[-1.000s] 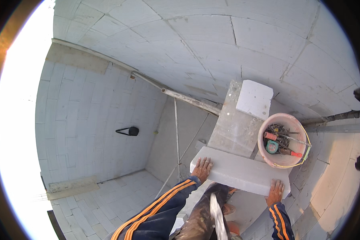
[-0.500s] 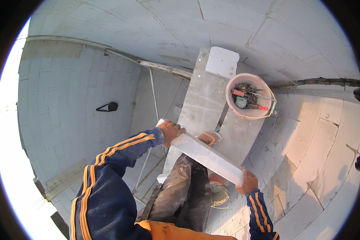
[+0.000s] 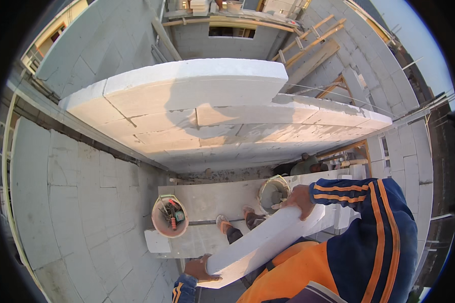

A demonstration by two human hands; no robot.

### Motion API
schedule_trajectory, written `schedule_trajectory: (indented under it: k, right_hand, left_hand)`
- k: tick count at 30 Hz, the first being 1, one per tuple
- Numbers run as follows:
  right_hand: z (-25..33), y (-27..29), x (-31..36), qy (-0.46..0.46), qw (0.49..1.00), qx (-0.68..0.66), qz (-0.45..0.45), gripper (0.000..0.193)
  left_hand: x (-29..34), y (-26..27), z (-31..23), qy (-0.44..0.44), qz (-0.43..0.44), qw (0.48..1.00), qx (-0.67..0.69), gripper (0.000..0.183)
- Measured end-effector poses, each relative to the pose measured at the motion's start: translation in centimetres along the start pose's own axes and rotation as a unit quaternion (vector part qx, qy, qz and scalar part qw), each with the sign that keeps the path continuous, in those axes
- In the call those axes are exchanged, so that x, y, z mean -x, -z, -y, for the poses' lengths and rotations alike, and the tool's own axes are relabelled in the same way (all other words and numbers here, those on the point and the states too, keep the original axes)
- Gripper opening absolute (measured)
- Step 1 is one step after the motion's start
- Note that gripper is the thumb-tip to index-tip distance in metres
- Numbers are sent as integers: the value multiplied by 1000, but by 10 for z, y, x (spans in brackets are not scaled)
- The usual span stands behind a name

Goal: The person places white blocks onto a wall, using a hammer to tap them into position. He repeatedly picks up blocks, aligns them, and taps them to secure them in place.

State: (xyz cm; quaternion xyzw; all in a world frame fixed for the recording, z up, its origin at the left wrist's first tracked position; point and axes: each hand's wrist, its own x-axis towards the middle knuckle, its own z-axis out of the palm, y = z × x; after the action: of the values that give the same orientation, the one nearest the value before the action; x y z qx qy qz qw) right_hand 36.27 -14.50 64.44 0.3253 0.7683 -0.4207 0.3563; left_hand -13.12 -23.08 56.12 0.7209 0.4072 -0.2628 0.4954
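Observation:
A long white aerated concrete block [image 3: 255,242] is held between my two hands, slanting up to the right in front of my body. My left hand [image 3: 201,268] is closed round its lower left end. My right hand [image 3: 299,200] grips the upper right end, fingers over the edge. Beyond the block stands a block wall [image 3: 237,93] of pale courses; its top course ends in a step at the right. My feet are on a grey plank platform [image 3: 207,199] below the block.
A bucket of tools [image 3: 170,217] stands on the platform to the left, near a small white block piece [image 3: 157,241]. Another bucket with grey mortar [image 3: 273,195] is by my right hand. A string [image 3: 338,91] runs along the wall top. Wooden ladder rails [image 3: 313,40] lean behind it.
My view and body have turned right, from the corner toward the stepped wall. The block has come along in both hands and now slants up to the right instead of down.

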Motion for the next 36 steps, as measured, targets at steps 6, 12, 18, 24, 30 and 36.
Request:
schedule_trajectory:
  k: [6,12,18,24,30,36]
  right_hand:
    - [4,-62,15,-32,988,-38,-148,106]
    - [38,-73,79,-37,967,-95,-233,117]
    - [32,-30,175,-82,920,-65,-378,112]
    - [-42,24,330,-199,841,41,-501,96]
    - [-155,65,466,-282,721,230,-589,93]
    - [-266,76,546,-358,723,173,-565,78]
  left_hand:
    - [-2,71,-14,-26,8,988,-151,112]
    - [54,172,-85,-103,-83,948,-289,84]
    - [80,293,-191,-129,-154,905,-376,82]
    - [85,372,-341,-167,-329,816,-446,88]
    - [34,444,-484,-247,-442,731,-457,88]
    - [-59,498,-584,-247,-479,688,-486,93]
